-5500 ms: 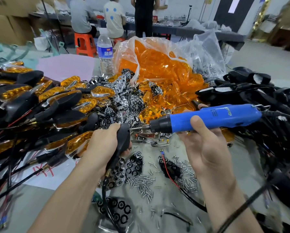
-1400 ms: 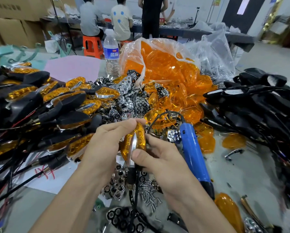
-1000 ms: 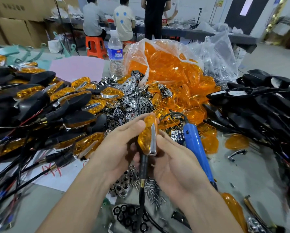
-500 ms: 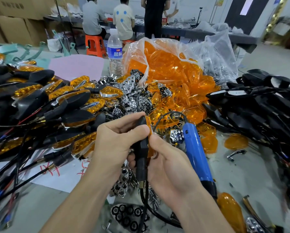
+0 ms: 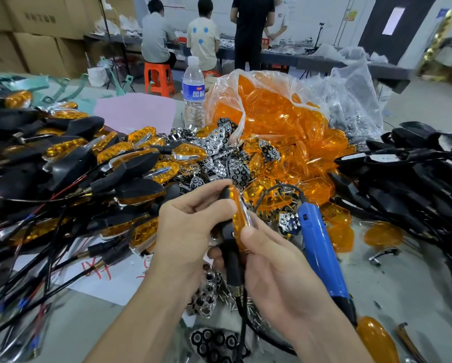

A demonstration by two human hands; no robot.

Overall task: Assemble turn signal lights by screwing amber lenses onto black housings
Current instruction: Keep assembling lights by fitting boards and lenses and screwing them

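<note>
Turn-signal between left hand, right hand

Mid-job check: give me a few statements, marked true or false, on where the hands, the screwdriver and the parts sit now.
1. Both the left hand and the right hand hold one turn signal light. True.
2. The right hand grips the blue screwdriver. False: it lies on the table beside that hand.
3. The water bottle stands upright behind the parts. True.
4. The bag of amber lenses sits at the far left. False: it sits mid-back, right of the bottle.
5. At the right, black housings are piled. True.
</note>
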